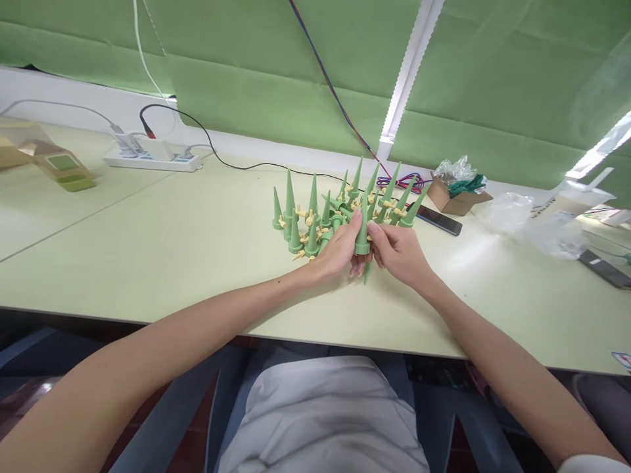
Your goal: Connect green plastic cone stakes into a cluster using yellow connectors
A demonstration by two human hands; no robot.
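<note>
A green plant watering spike [362,231] is held point up in front of the cluster. My left hand [340,248] is closed around its left side, thumb along the cone. From the right, my right hand [398,251] pinches near its base, where a bit of yellow shows between the fingers. Part of another green tip [367,272] sticks out below my hands. Behind them stand several more green watering spikes [313,197] with small yellow valves [309,218]; some lie on their sides. My hands hide part of this group.
On the pale table [211,243], a phone [438,219] and an open cardboard box [456,200] with plastic and green pieces lie to the right. Farther right are plastic bags [552,230] and a drink cup [574,197]. A power strip [152,157] and another box [59,164] are left.
</note>
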